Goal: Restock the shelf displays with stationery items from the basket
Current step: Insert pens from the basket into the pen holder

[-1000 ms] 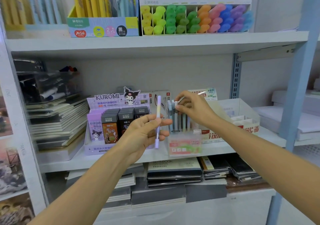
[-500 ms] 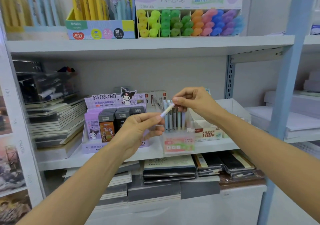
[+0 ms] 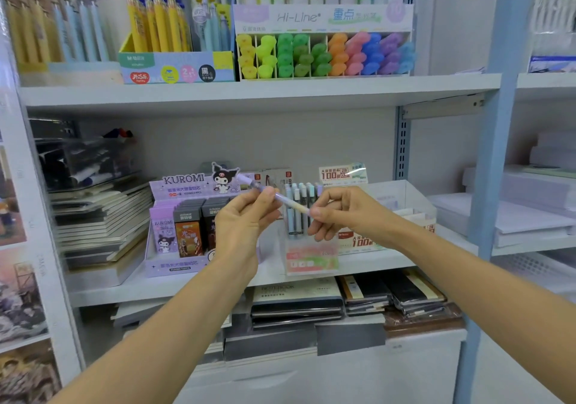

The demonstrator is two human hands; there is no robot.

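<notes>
A pastel purple and yellow pen [image 3: 285, 200] lies almost level in front of the middle shelf, tilted down to the right. My left hand [image 3: 246, 216] pinches it near its purple end. My right hand [image 3: 339, 213] pinches its other end between thumb and forefinger. Right behind the pen stands a clear pen holder [image 3: 311, 257] with several pastel pens [image 3: 300, 204] upright in it. No basket is in view.
A purple Kuromi display box [image 3: 174, 263] of lead refills stands left of the holder, and a clear bin [image 3: 414, 204] to its right. Stacked notebooks [image 3: 99, 219] fill the shelf's left end. Highlighters [image 3: 324, 51] and pens [image 3: 162, 23] line the upper shelf. A blue post [image 3: 495, 154] stands at the right.
The pen went from upright in my left hand alone to nearly level, held by both hands. My right hand left the pens in the holder and took the pen's end.
</notes>
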